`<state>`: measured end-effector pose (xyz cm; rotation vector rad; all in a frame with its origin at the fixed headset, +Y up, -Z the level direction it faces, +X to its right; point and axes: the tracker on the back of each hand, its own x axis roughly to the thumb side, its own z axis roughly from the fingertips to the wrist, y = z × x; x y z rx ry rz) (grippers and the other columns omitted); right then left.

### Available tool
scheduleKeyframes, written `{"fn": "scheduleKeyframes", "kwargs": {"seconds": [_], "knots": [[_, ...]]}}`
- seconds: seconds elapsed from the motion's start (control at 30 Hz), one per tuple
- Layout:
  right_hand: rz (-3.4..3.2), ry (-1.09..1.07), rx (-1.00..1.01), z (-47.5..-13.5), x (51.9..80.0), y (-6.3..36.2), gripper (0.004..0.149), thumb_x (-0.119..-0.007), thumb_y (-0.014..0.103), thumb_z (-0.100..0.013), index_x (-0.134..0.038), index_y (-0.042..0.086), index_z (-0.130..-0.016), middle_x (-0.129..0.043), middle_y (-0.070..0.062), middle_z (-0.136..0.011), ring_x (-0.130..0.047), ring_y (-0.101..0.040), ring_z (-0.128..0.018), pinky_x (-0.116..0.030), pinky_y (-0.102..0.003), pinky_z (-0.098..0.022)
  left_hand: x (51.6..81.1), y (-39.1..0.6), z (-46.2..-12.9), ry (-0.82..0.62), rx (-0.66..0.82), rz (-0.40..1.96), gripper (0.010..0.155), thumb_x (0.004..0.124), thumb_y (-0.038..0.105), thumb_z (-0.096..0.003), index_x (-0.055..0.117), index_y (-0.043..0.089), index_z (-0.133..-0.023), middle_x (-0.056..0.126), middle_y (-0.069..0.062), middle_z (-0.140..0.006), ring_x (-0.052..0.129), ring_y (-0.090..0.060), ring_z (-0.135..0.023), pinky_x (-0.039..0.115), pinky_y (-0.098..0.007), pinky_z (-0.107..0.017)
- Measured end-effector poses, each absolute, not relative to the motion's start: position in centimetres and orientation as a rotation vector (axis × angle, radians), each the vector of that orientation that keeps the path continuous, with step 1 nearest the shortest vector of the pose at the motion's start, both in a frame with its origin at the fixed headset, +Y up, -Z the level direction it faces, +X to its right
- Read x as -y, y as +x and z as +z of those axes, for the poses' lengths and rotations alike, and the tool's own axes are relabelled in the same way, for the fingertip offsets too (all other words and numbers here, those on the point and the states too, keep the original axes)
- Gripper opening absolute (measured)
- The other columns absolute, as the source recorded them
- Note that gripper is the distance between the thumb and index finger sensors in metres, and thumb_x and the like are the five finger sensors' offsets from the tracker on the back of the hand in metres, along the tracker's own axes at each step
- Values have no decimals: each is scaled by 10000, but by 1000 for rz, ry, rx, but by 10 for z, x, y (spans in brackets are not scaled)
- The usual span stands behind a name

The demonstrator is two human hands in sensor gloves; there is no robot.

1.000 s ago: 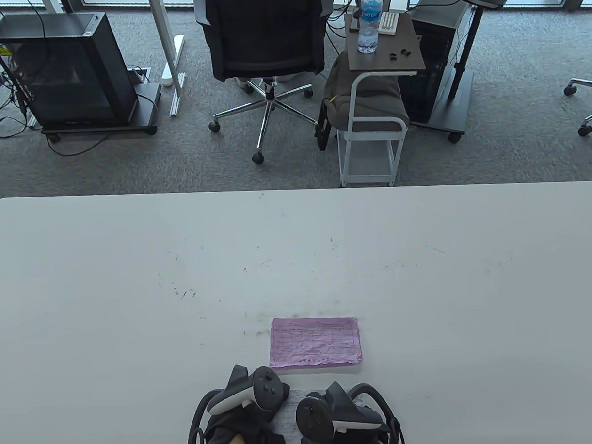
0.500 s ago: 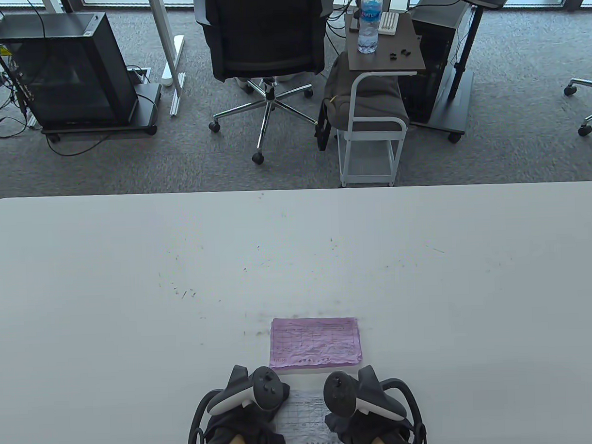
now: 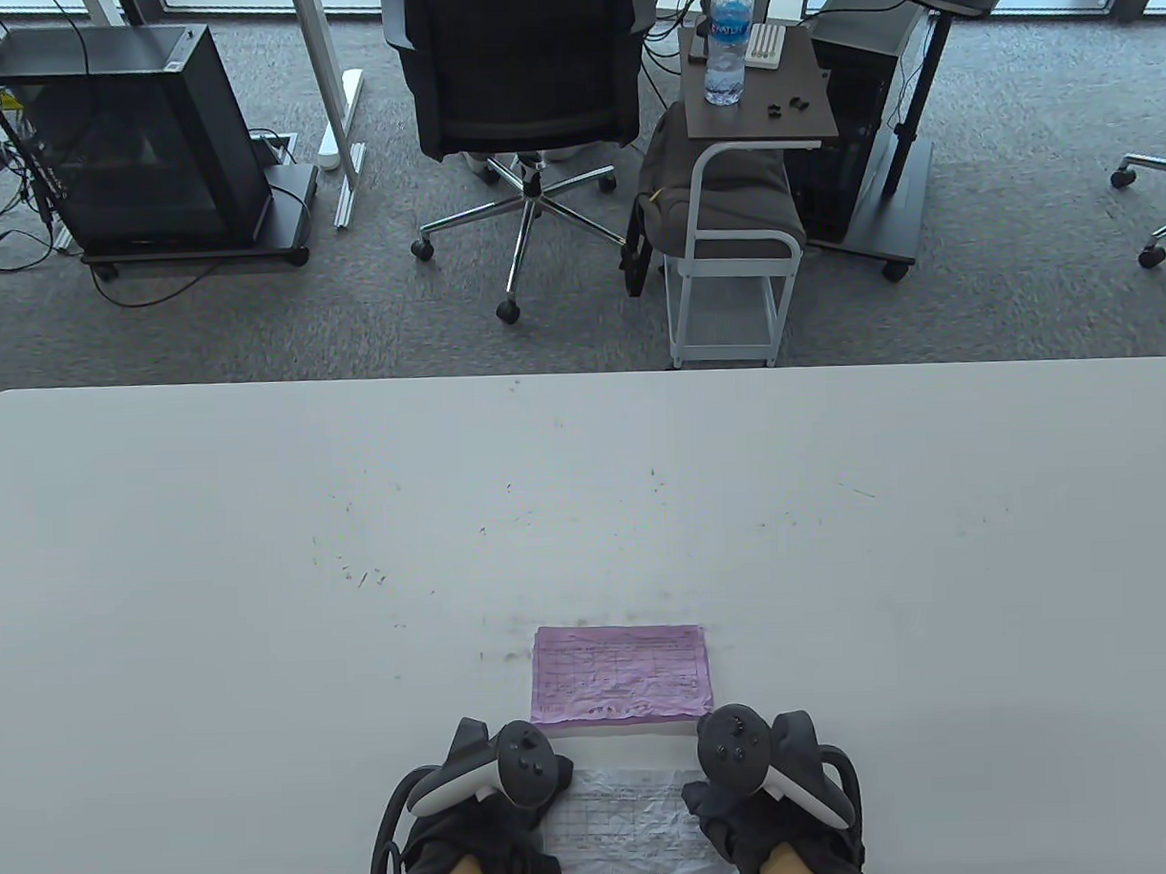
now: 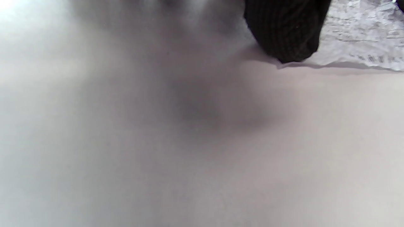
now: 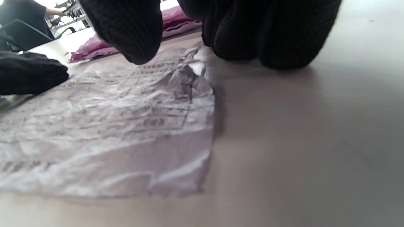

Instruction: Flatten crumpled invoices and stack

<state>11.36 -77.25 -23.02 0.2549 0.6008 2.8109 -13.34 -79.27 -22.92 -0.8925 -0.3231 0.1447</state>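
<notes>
Lying flat at the table's (image 3: 261, 525) 6 o'clock edge, white invoice (image 3: 627, 823), wrinkled, printed grid facing up, spread between both hands. Pressing on its 9 o'clock margin, left hand (image 3: 482, 823), tracker on its back; in the left wrist view only one dark gloved fingertip (image 4: 285, 34) showing, planted at the paper's edge (image 4: 359, 34), so cannot tell whether the other fingers are spread or together. Resting at the sheet's 3 o'clock side, right hand (image 3: 773, 808), tracker likewise on top; in the right wrist view its fingers (image 5: 271, 37) bunched close together and touching the table just beside the paper's crumpled corner (image 5: 189, 75), with the thumb (image 5: 129, 28) set apart over the sheet, though cannot tell whether that thumb touches the paper. Pinching nothing, either hand, as far as the frames show. Sitting just beyond the white sheet toward 12 o'clock, pink stack (image 3: 620, 673), squared, its near edge close to both trackers, its top sheet faintly creased, a white layer showing under its near edge. Seen low in the right wrist view, same pink paper (image 5: 94, 47) behind the thumb. Standing off the table on the carpet past 12 o'clock, black chair (image 3: 522, 66), and on a side cart at 1 o'clock, bottle (image 3: 727, 40).
</notes>
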Motion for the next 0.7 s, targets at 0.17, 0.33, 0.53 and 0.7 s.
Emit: {"fn": "scheduleKeyframes", "kwargs": {"seconds": [0.17, 0.33, 0.53, 0.7], "knots": [[2849, 251, -532, -230, 776, 109, 677, -845, 372, -483, -536, 48, -991, -787, -129, -760, -852, -228, -534, -842, -390, -352, 793, -133, -229, -890, 326, 145, 872, 817, 431, -505, 155, 364, -1068, -135, -116, -1026, -112, -571, -905, 197, -729, -624], [2897, 248, -430, -228, 774, 105, 511, -877, 331, -464, -696, 134, -899, -871, -50, -635, -896, -185, -444, -872, -383, -304, 793, -133, -229, -888, 326, 147, 871, 818, 429, -503, 157, 364, -1068, -133, -116, -1027, -111, -571, -905, 197, -729, -623], [2961, 267, -379, -227, 770, 103, 372, -881, 324, -460, -802, 224, -809, -881, -37, -611, -894, -187, -434, -872, -424, -359, 793, -133, -229, -886, 326, 148, 872, 817, 430, -504, 155, 364, -1068, -135, -115, -1027, -112, -570, -907, 196, -729, -625], [2716, 288, -454, -228, 762, 116, 373, -844, 305, -486, -775, 177, -830, -647, -261, -944, -777, -395, -730, -780, -539, -501, 793, -133, -228, -891, 329, 144, 878, 809, 457, -509, 139, 358, -1067, -143, -113, -1023, -121, -569, -903, 190, -727, -623]]}}
